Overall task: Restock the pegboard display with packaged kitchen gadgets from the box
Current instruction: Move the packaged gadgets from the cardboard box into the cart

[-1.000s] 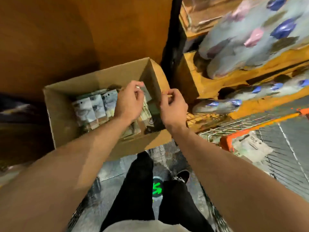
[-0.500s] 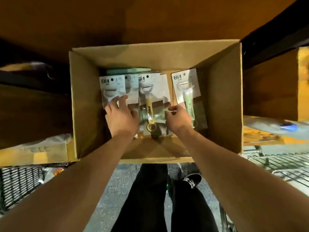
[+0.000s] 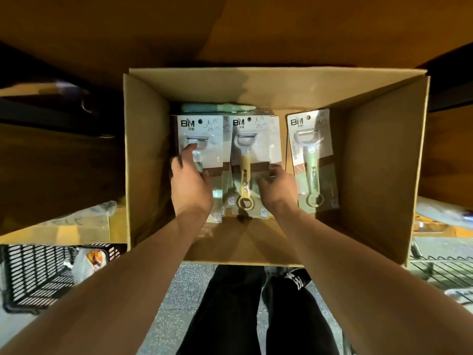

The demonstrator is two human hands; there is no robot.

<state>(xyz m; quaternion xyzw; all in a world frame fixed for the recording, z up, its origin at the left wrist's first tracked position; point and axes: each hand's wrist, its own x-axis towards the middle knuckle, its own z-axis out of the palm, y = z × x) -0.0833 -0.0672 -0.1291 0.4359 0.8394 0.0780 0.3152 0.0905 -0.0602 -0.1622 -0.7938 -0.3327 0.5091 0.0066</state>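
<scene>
Inside box (image 3: 256,83): we find three carded peeler packs lying face up on the bottom, tops toward 12 o'clock; the box stands open at frame centre.
Left pack (image 3: 204,129): at 9 o'clock of the row, topmost of a small overlapped stack; its card is printed "BM" beside a hang hole.
Middle pack (image 3: 258,139): touches the left stack and lies partly over it; it holds a yellow-handled peeler.
Right pack (image 3: 311,155): at 3 o'clock of the row, apart from the middle pack and slightly tilted; it holds a green-handled peeler.
Green item (image 3: 217,108): at 12 o'clock of the left pack, against the far wall; we cannot tell what it is.
Left hand (image 3: 190,185): released; it rests palm down on the left pack, one finger stretched onto the blister.
Right hand (image 3: 277,187): grasping; its thumb and curled fingers pinch the middle pack at the right edge.
Crate (image 3: 33,275): black and slatted, at 8 o'clock of the box, with a plastic bag (image 3: 87,262) at its right end.
Wire rack (image 3: 440,260): at 4 o'clock of the box.
Legs (image 3: 230,303): in black trousers at 6 o'clock, over a speckled floor (image 3: 184,290); one shoe (image 3: 298,278) shows.
</scene>
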